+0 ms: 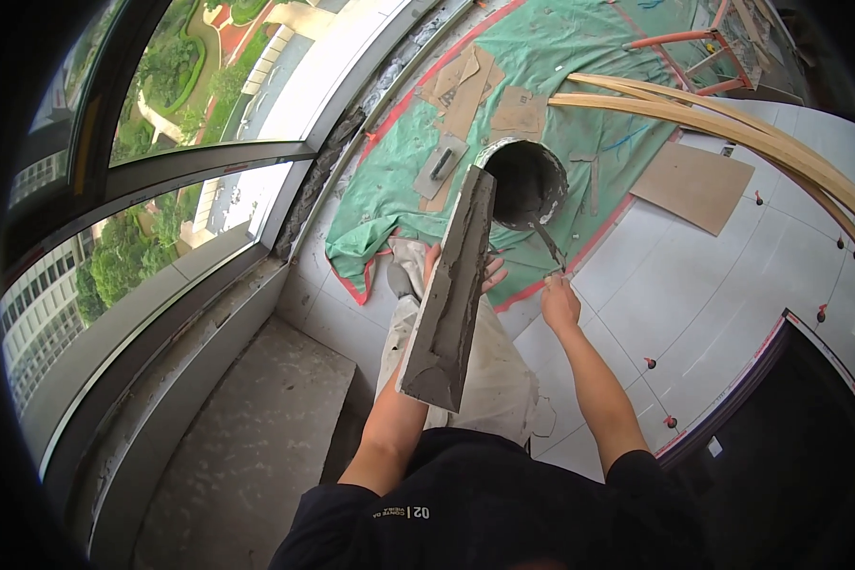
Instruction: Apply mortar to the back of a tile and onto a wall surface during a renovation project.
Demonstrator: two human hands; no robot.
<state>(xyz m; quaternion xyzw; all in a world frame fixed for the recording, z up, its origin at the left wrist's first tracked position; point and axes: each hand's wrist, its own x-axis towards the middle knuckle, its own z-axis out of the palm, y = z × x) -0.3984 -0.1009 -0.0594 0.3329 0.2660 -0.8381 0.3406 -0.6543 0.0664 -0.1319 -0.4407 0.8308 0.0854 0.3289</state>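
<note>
A long narrow tile strip (pixel 451 294) lies tilted across my left hand (pixel 493 275), which is closed around it from beneath; most of the palm is hidden. Grey mortar coats its upper face, with ridges along the length and a smooth patch at the near end. My right hand (pixel 560 302) grips the handle of a small trowel (pixel 547 245), its blade pointing up to the bucket's near rim. The round bucket (pixel 518 145) stands just beyond the strip, its inside smeared with mortar. Left of the bucket, a flat plastering trowel (pixel 439 166) with a dark handle rests on cardboard.
A green sheet (pixel 370 204) with red edging covers the floor under the bucket. Cardboard pieces (pixel 518 114), a brown board (pixel 693 187), long wooden strips (pixel 693 109) and an orange-framed stand (pixel 703 62) lie beyond. Red tile spacers (pixel 650 363) dot the pale floor tiles. Windows (pixel 209 176) run along the left.
</note>
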